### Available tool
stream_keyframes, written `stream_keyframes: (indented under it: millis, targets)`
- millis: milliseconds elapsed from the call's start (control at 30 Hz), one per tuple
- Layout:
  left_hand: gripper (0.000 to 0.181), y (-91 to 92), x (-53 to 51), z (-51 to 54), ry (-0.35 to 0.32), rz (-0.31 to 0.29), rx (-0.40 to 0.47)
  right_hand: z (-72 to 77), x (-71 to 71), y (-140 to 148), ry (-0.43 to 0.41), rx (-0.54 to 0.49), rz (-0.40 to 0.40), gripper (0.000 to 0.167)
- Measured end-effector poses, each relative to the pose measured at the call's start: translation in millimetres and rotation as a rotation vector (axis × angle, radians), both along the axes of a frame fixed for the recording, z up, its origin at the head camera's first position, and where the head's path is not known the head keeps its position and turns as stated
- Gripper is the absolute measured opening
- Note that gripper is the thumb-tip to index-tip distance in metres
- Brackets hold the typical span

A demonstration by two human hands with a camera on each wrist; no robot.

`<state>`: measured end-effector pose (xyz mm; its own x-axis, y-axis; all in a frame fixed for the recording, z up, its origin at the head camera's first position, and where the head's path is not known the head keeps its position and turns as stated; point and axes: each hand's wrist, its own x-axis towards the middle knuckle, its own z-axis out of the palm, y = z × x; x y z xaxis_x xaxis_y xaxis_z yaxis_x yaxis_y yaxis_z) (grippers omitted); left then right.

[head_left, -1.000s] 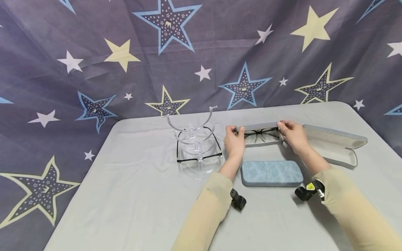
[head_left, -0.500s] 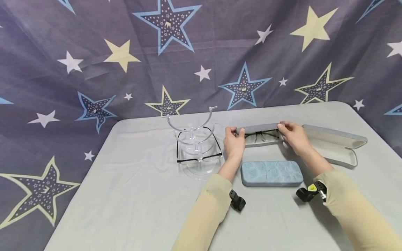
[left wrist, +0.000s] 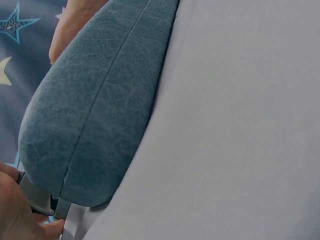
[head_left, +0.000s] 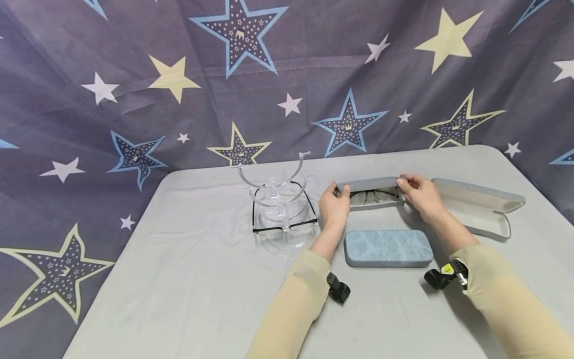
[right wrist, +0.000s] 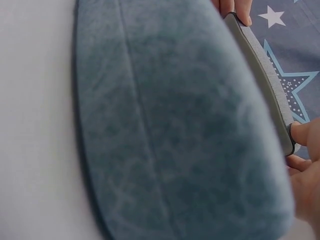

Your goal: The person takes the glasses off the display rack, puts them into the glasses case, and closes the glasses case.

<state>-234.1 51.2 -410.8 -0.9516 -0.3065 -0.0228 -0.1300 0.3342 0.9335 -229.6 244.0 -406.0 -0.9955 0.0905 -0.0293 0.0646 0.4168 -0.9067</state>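
A grey glasses case (head_left: 368, 184) lies toward the back of the table, its lid tilted part way down. Dark-framed glasses (head_left: 373, 195) rest inside, partly covered by the lid. My left hand (head_left: 334, 207) holds the case's left end between thumb and fingers. At the other end my right hand (head_left: 421, 198) pinches the lid's corner, thumb in front. A closed blue marbled glasses case (head_left: 388, 248) lies nearer, between my forearms. That blue case fills much of both wrist views, with the left hand (left wrist: 20, 212) and the right hand (right wrist: 306, 175) seen beyond it.
An open case (head_left: 482, 227) with a pale lining lies to the right. On the left stands a clear glasses stand (head_left: 274, 189), bearing black-framed glasses (head_left: 285, 229) on a lower tier. A star-patterned cloth (head_left: 202, 114) hangs behind the table.
The grey case's lid has tilted down and forward, covering more of the glasses inside. Both hands have shifted slightly with it. The blue case, open case and stand stay put.
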Motion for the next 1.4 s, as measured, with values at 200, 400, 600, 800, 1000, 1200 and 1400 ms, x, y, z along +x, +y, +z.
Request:
stream_keyframes:
  millis: [200,400,600,800,1000,1200,1400]
  targets:
    - [0.044,-1.6,0.9,-2.4,0.006,-0.005,0.015,-1.6,1.2,0,0.011,-0.030,0.000,0.058]
    - [0.042,-2.2,2.0,-2.5,0.004,-0.017,0.013,-3.6,1.8,1,0.035,0.001,0.004,0.058]
    - [0.041,-2.7,3.6,-4.8,0.034,-0.033,0.006,-7.7,3.4,4,0.054,0.057,0.015,0.055]
    - [0.044,-2.7,6.6,-16.3,0.076,-0.080,-0.062,-14.0,6.5,4,0.029,0.087,0.041,0.055]
    - [0.045,-1.9,4.3,-13.7,0.076,-0.071,-0.063,-9.3,3.8,4,0.016,0.065,0.052,0.054]
    - [0.046,-0.2,5.2,-13.9,0.061,-0.073,-0.038,-7.9,5.5,5,0.019,0.077,0.060,0.052]
    - [0.046,1.3,7.4,-14.6,0.029,-0.073,-0.050,-8.5,8.5,3,0.019,0.129,0.055,0.051]
